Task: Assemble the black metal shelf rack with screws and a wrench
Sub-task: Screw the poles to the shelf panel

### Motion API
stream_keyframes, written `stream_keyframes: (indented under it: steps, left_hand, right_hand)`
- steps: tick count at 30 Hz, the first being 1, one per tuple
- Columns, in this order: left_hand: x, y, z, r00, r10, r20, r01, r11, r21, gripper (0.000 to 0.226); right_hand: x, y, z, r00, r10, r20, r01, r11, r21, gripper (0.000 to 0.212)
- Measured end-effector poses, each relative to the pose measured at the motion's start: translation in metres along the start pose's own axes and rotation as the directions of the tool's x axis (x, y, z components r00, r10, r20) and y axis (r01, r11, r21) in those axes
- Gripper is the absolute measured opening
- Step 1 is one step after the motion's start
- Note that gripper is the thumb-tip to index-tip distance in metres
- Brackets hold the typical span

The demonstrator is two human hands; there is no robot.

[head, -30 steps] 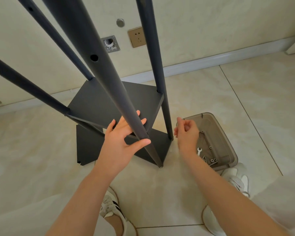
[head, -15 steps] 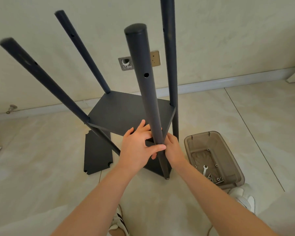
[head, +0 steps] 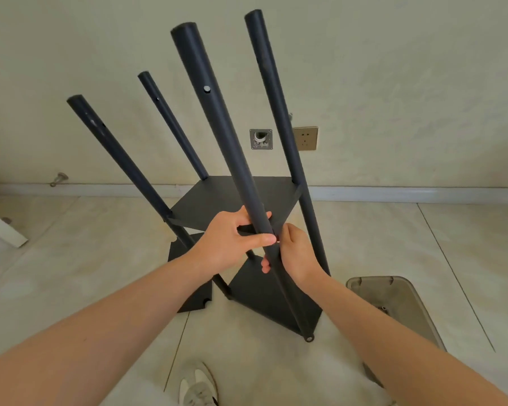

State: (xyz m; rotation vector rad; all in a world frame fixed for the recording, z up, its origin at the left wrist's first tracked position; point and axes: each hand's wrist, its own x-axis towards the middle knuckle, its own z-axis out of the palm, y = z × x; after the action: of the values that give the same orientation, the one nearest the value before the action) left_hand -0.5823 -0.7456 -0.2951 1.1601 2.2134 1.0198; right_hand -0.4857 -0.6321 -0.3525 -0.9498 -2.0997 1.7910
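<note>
The black shelf rack (head: 235, 197) stands leaning on the floor (head: 100, 259), with the left hand (head: 232, 241) and the right hand (head: 296, 256) both curling their fingers round its near post (head: 217, 121) at the shelf corner, so a slackened grip could let the loose frame tip.

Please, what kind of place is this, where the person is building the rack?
Probably a room inside a home: a tiled floor, a plain wall with a socket, and a white baseboard along the bottom of it.
</note>
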Motion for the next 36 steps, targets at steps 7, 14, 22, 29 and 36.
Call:
stream_keyframes:
  steps: [7, 14, 22, 29, 36]
  left_hand:
    - [0.015, -0.015, -0.044, 0.989, -0.120, -0.088, 0.107, 0.985, -0.135, 0.024]
    - [0.021, -0.030, -0.074, 0.975, -0.171, -0.144, 0.143, 0.971, -0.190, 0.014]
    - [0.016, -0.040, -0.071, 0.951, -0.151, -0.271, 0.092, 0.972, -0.218, 0.011]
    - [0.022, -0.046, -0.066, 0.914, -0.109, -0.390, 0.042, 0.984, -0.176, 0.008]
    - [0.013, -0.061, -0.075, 0.857, -0.207, -0.472, 0.105, 0.966, -0.235, 0.017]
  right_hand:
    - [0.024, -0.022, 0.023, 0.997, -0.075, 0.021, 0.077, 0.995, -0.060, 0.034]
    - [0.045, -0.035, 0.029, 0.970, -0.077, 0.228, 0.157, 0.922, -0.355, 0.029]
    - [0.056, -0.040, 0.034, 0.965, -0.136, 0.224, 0.220, 0.884, -0.412, 0.028]
    - [0.065, -0.031, 0.042, 0.990, -0.139, -0.001, 0.133, 0.949, -0.285, 0.031]
    - [0.072, -0.035, 0.055, 0.959, -0.281, -0.022, 0.268, 0.934, -0.237, 0.033]
